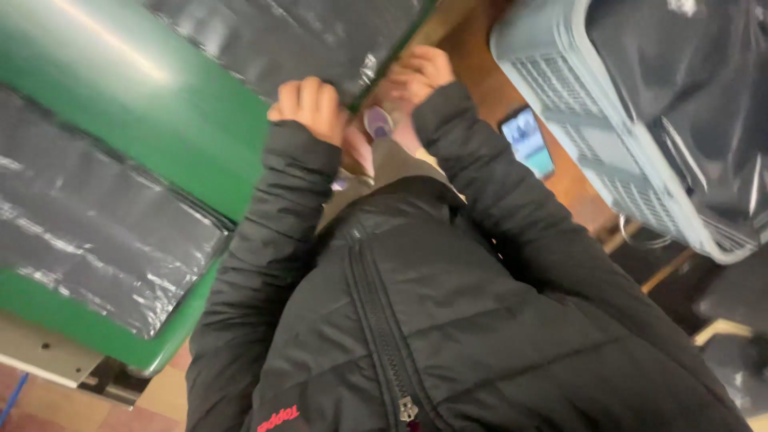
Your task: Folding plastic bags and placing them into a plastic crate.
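The left hand (310, 108) is curled into a fist over the near edge of a green bin (144, 120), its fingers folded down on the rim where the black liner (288, 36) ends. The right hand (418, 74) is held just to the right of it, knuckles bent and fingers closed on the same edge of liner and rim; what exactly is pinched under them cannot be told, as the picture is blurred. The two hands are kept near each other but apart. Between and just below them a small purple and grey thing (378, 122) is seen; its kind cannot be made out. The bin is spread across the left and far part of the view, tilted, with a second stretch of liner (96, 232) shown at the near left. Both arms are covered by the sleeves of a black padded jacket (448, 320), by which the near middle is filled. At the far right a pale grey slatted basket (576, 120) lined with a dark bag (688, 88) is seen, and left of it a phone (528, 142) with a lit screen is laid on a brown table (576, 188).
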